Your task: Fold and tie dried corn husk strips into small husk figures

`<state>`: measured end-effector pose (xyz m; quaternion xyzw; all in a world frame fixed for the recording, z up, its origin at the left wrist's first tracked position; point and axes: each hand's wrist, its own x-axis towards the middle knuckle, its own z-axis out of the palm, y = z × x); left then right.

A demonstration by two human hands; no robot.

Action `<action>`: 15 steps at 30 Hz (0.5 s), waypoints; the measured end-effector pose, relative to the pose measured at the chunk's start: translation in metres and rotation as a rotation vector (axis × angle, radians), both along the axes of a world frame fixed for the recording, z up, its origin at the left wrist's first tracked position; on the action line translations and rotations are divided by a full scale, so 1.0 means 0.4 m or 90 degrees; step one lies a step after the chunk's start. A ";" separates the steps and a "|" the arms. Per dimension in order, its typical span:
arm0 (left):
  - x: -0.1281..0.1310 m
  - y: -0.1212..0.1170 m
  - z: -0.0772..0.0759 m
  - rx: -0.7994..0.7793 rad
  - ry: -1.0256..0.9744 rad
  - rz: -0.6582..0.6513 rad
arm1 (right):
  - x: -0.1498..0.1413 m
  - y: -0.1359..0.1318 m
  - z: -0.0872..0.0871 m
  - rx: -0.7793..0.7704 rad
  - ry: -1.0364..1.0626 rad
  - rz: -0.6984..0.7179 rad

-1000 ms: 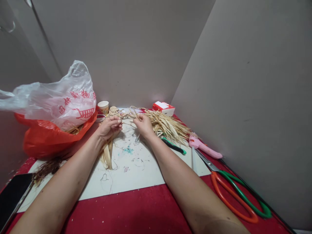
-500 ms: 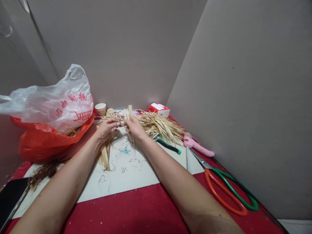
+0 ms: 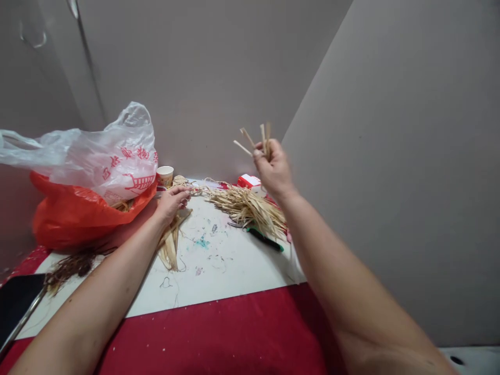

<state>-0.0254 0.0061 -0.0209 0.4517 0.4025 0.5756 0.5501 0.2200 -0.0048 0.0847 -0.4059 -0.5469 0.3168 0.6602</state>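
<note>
My right hand (image 3: 274, 169) is raised against the grey wall, its fingers closed around several pale straw strips (image 3: 262, 138) whose ends fan out above the thumb. My left hand (image 3: 174, 203) stays low over the white board (image 3: 222, 276), fingertips pinched together; what they hold, if anything, is too small to name. Below that hand lie flat dried husk leaves (image 3: 169, 252). A big bundle of dry straw strips (image 3: 250, 205) rests at the back right of the board, beside green-and-black-handled pliers or cutters (image 3: 267, 240).
A red and white plastic bag (image 3: 94, 208) bulges on the left, near a paper cup (image 3: 165, 176). Dark brown fibres (image 3: 74, 265) and a black phone-like slab (image 3: 19, 297) lie at the left edge. A red-and-white box (image 3: 250, 182) stands behind the straw. Grey walls enclose the back and right.
My right hand has moved up and to the right, away from my left hand, with the straw strips in it. My left hand has stayed almost in place. The view has shifted slightly.
</note>
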 end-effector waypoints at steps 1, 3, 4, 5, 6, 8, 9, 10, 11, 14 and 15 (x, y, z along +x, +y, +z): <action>-0.004 0.002 -0.002 0.004 0.002 0.011 | 0.040 0.016 -0.002 0.019 -0.059 -0.025; -0.009 0.006 -0.007 0.011 0.014 0.021 | 0.116 0.050 -0.031 -0.036 -0.152 -0.009; -0.011 0.008 -0.010 0.016 0.020 0.022 | 0.150 0.065 -0.054 -0.101 -0.228 0.005; -0.012 0.009 -0.013 0.020 0.026 0.020 | 0.180 0.078 -0.079 -0.168 -0.327 0.018; -0.011 0.010 -0.016 0.022 0.035 0.019 | 0.206 0.087 -0.103 -0.206 -0.415 0.022; -0.010 0.010 -0.021 0.019 0.055 0.018 | 0.244 0.093 -0.144 -0.237 -0.527 0.044; -0.009 0.010 -0.022 0.016 0.067 0.019 | 0.256 0.090 -0.160 -0.237 -0.577 0.066; -0.008 0.010 -0.023 0.014 0.078 0.018 | 0.264 0.085 -0.175 -0.233 -0.626 0.096; -0.007 0.009 -0.024 0.013 0.087 0.017 | 0.268 0.079 -0.189 -0.225 -0.677 0.130; -0.006 0.007 -0.024 0.019 0.100 0.016 | 0.265 0.067 -0.229 -0.187 -0.813 0.185; -0.005 0.006 -0.024 0.021 0.103 0.015 | 0.262 0.066 -0.242 -0.171 -0.835 0.180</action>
